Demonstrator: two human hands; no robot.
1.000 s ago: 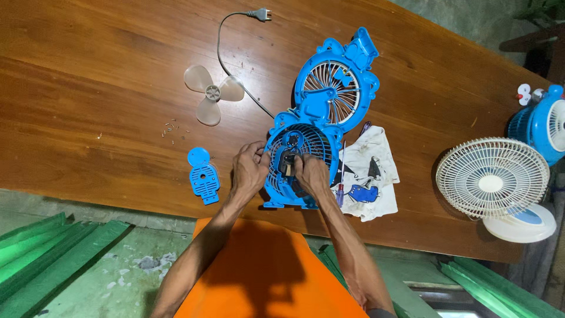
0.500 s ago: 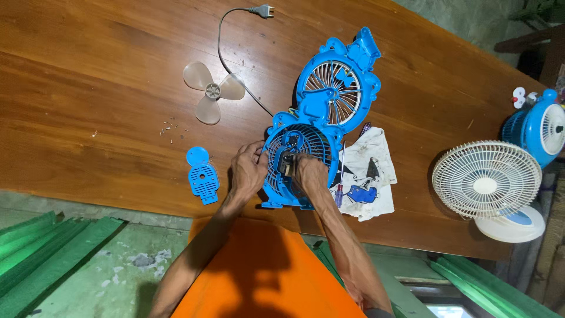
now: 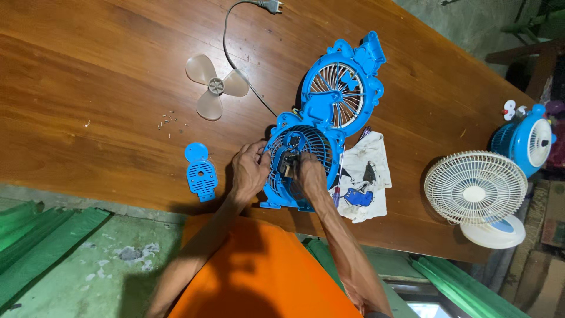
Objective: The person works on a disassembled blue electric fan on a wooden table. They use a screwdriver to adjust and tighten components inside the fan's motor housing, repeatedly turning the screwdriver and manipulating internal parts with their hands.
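Both hands (image 3: 250, 172) (image 3: 310, 175) grip the blue fan housing (image 3: 301, 168)

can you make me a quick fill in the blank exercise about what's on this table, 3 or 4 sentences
1. Both hands, left hand and right hand, rest on a fan housing coloured ____.
2. The loose fan blade has ____ lobes.
3. The small blue cover lies on the person's ____ side of the housing.
4. The white grille has a ____ outline.

Missing words: blue; three; left; round
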